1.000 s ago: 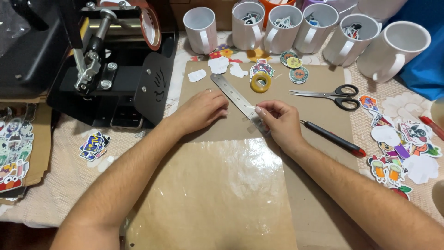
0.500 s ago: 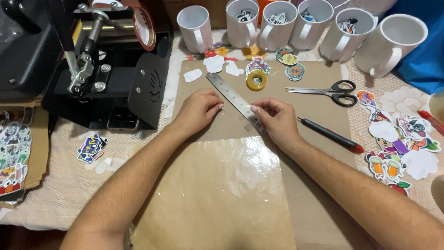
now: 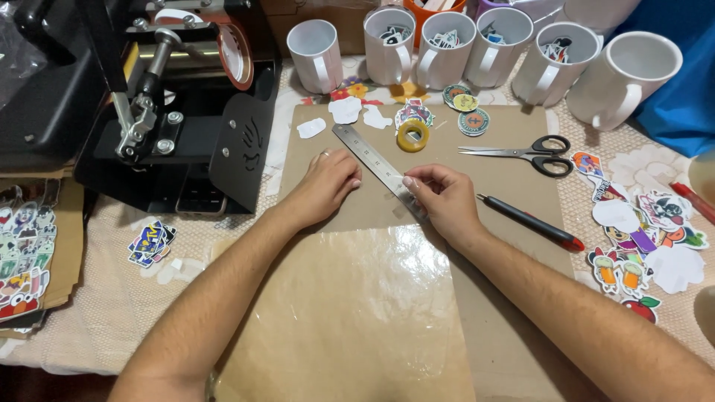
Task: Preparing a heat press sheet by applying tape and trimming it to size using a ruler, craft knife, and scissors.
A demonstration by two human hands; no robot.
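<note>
A steel ruler (image 3: 369, 156) lies slantwise on a brown board (image 3: 506, 186). My right hand (image 3: 439, 197) pinches the ruler's near end with its fingertips. My left hand (image 3: 324, 182), with a ring on one finger, rests palm down on the board just left of the ruler and holds nothing. A glossy clear sheet (image 3: 350, 313) covers the board's near part between my forearms, its far edge just below both hands.
A yellow tape roll (image 3: 412, 135), scissors (image 3: 521, 152) and a black pen with a red tip (image 3: 529, 222) lie on the board. Several white mugs (image 3: 316, 45) line the back. A black press machine (image 3: 171, 112) stands left. Cut stickers (image 3: 648, 231) lie right.
Both hands stay at the ruler with barely any shift; only the view has moved slightly.
</note>
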